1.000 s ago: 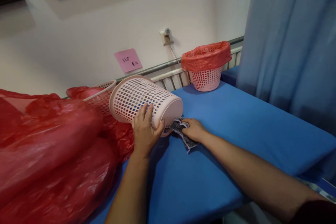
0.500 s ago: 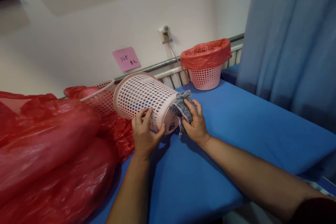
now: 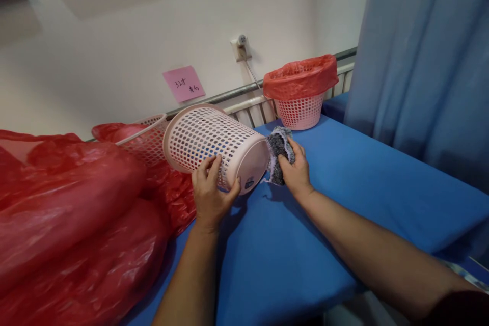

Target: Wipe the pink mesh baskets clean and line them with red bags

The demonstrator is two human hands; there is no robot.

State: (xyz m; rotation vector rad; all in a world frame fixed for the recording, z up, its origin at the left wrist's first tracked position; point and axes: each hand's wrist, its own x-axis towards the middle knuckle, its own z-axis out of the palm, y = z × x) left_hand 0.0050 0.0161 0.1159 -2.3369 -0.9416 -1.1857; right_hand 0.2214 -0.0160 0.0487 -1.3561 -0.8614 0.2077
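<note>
A pink perforated basket (image 3: 206, 140) lies tipped on its side on the blue bed surface (image 3: 344, 183), its solid bottom facing me and to the right. My left hand (image 3: 210, 193) grips its lower side, thumb against the bottom. My right hand (image 3: 296, 170) is closed on a bunched grey cloth (image 3: 278, 150), which touches the right edge of the basket's bottom.
A heap of red plastic bags (image 3: 72, 214) fills the left side, with a second pink basket (image 3: 147, 137) half buried behind. A basket lined with a red bag (image 3: 301, 91) stands at the back by the bed rail. A blue curtain (image 3: 424, 56) hangs on the right.
My right hand has lifted the grey cloth off the blue surface and carried it up to the right edge of the basket's bottom. My left hand has kept its hold on the basket.
</note>
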